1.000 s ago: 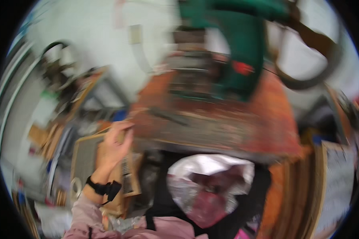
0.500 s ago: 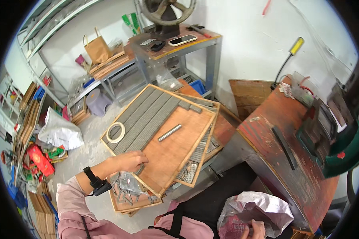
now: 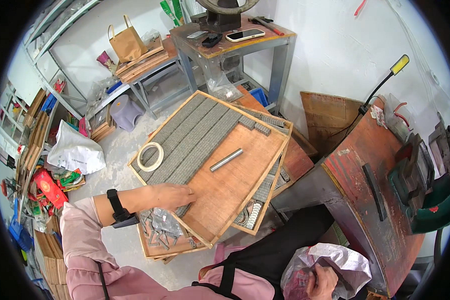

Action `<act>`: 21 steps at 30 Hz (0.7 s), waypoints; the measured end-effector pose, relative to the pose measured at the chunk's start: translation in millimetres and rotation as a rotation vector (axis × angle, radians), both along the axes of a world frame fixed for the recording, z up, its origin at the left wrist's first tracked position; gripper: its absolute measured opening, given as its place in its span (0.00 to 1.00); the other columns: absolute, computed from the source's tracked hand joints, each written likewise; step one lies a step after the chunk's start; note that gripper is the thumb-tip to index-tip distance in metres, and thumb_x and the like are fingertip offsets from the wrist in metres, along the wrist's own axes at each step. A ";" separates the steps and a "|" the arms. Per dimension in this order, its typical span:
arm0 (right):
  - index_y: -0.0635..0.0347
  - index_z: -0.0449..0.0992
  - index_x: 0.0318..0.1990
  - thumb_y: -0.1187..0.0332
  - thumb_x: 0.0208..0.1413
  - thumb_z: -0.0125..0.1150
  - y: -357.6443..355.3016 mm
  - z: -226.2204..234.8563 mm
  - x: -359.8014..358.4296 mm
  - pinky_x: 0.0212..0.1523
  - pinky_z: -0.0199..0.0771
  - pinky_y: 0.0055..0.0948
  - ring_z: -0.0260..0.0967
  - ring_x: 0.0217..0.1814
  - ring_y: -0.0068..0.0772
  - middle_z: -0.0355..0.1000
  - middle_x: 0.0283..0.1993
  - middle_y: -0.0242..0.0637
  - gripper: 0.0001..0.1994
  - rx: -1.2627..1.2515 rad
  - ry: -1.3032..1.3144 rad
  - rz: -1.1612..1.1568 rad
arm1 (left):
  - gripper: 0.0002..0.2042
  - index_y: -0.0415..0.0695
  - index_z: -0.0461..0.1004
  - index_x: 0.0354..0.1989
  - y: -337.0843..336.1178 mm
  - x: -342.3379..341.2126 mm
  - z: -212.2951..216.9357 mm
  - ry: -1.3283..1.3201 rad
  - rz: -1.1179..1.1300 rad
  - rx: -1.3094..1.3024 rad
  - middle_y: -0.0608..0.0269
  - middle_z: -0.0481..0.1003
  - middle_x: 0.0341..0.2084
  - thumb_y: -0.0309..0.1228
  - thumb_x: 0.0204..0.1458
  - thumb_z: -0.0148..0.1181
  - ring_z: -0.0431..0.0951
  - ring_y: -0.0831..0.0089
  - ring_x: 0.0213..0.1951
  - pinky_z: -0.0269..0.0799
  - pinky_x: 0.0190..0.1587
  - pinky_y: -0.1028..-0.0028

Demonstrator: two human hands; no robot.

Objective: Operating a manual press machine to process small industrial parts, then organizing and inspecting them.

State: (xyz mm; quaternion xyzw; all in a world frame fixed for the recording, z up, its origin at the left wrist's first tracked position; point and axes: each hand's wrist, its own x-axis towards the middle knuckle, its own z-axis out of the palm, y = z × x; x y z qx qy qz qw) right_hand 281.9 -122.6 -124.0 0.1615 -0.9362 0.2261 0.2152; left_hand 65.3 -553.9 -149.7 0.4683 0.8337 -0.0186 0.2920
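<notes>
While the half-curled right hand [image 3: 325, 281] seemingly props the bag [image 3: 354, 261] open, the left hand [image 3: 171, 196] curls over strips [image 3: 197, 135] in the tray [image 3: 245, 186], grips unclear.

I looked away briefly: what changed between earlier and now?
The view swung left, from the green machine to the wooden tray. The left hand, near the red bench a second ago, is now at the tray's near-left edge; the right hand came into view at the silvery bag. Both grips are unclear. The metal rod and tape roll stayed put.
</notes>
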 end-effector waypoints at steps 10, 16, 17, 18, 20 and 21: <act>0.65 0.70 0.43 0.74 0.40 0.66 13.8 -12.4 12.5 0.30 0.66 0.38 0.66 0.26 0.47 0.68 0.26 0.43 0.19 0.063 -0.059 -0.104 | 0.16 0.42 0.66 0.45 -3.2 0.5 -3.0 0.150 -0.255 0.034 0.61 0.67 0.42 0.27 0.44 0.54 0.67 0.65 0.47 0.67 0.48 0.70; 0.61 0.73 0.38 0.75 0.39 0.64 31.9 -4.9 10.6 0.23 0.66 0.29 0.65 0.21 0.32 0.63 0.21 0.32 0.15 0.120 -0.083 -0.070 | 0.24 0.40 0.67 0.43 10.3 -11.0 10.6 0.076 -0.218 0.037 0.54 0.69 0.40 0.30 0.33 0.64 0.69 0.57 0.46 0.67 0.49 0.66; 0.61 0.73 0.38 0.75 0.39 0.64 37.3 -1.2 11.9 0.23 0.66 0.30 0.65 0.21 0.32 0.64 0.22 0.33 0.15 0.129 -0.032 -0.084 | 0.25 0.39 0.67 0.43 20.6 -12.6 19.9 0.053 -0.171 0.043 0.53 0.70 0.38 0.31 0.33 0.65 0.70 0.55 0.44 0.68 0.48 0.64; 0.61 0.73 0.39 0.75 0.39 0.64 43.7 3.4 13.3 0.24 0.67 0.30 0.64 0.21 0.33 0.64 0.23 0.33 0.15 0.158 -0.074 -0.094 | 0.25 0.39 0.67 0.43 36.1 -16.6 29.8 0.061 -0.226 0.053 0.53 0.70 0.38 0.31 0.33 0.65 0.70 0.55 0.44 0.68 0.48 0.64; 0.61 0.73 0.40 0.74 0.39 0.64 58.5 14.4 16.3 0.24 0.68 0.30 0.65 0.22 0.33 0.65 0.24 0.33 0.16 0.152 -0.020 -0.192 | 0.22 0.38 0.67 0.41 72.8 -22.8 56.6 -0.057 0.031 0.046 0.51 0.70 0.34 0.32 0.36 0.65 0.71 0.52 0.39 0.69 0.44 0.61; 0.61 0.73 0.41 0.74 0.39 0.65 65.8 20.8 17.2 0.25 0.68 0.31 0.65 0.23 0.34 0.65 0.24 0.34 0.17 0.130 0.015 -0.220 | 0.22 0.38 0.67 0.41 94.7 -26.8 72.3 -0.049 -0.028 0.129 0.51 0.70 0.34 0.32 0.36 0.65 0.71 0.52 0.39 0.69 0.44 0.61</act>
